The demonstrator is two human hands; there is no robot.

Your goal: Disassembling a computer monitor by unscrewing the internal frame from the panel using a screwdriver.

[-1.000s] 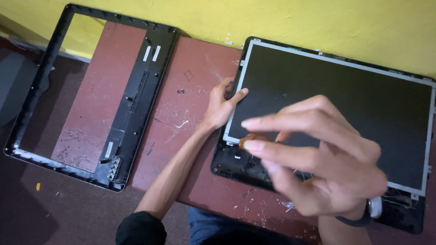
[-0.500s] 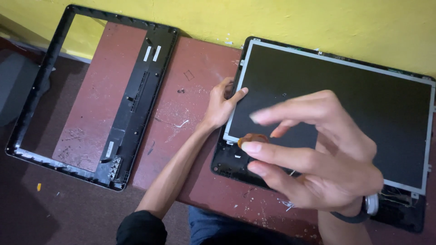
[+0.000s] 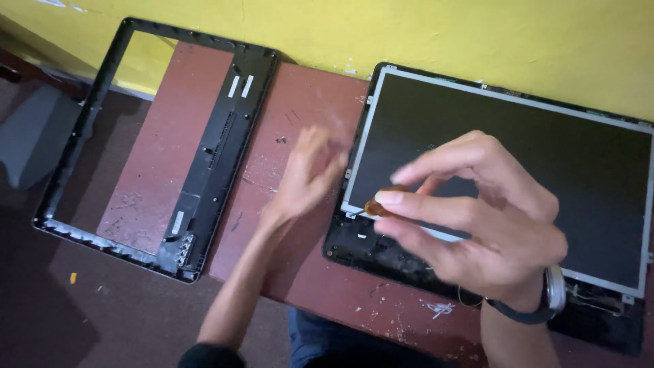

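Fingers point(image 3: 409, 199) of the right hand point(image 3: 477, 225) pinch together on a small round amber-brown piece point(image 3: 376, 206), thumb below and forefinger above, while the other fingers curl loosely behind. That hand hovers close to the camera over the lower left part of one flat display panel point(image 3: 531, 163), its wrist ringed by a dark band with a metal-looking clasp point(image 3: 555, 293). The piece sits just above the panel's lower left corner. The left hand point(image 3: 306, 174) is blurred; its forearm reaches up from the lower edge, palm down, fingers spread apart beside the panel's left edge, gripping nothing that I can see.

One panel lies here: a matte black rectangle in a thin silver metal rim, resting in a black plastic back shell. One empty black plastic bezel frame point(image 3: 204, 163) lies to the left, well apart, partly overhanging the reddish-brown, scratched tabletop point(image 3: 300, 109). A yellow wall point(image 3: 409, 27) runs behind.
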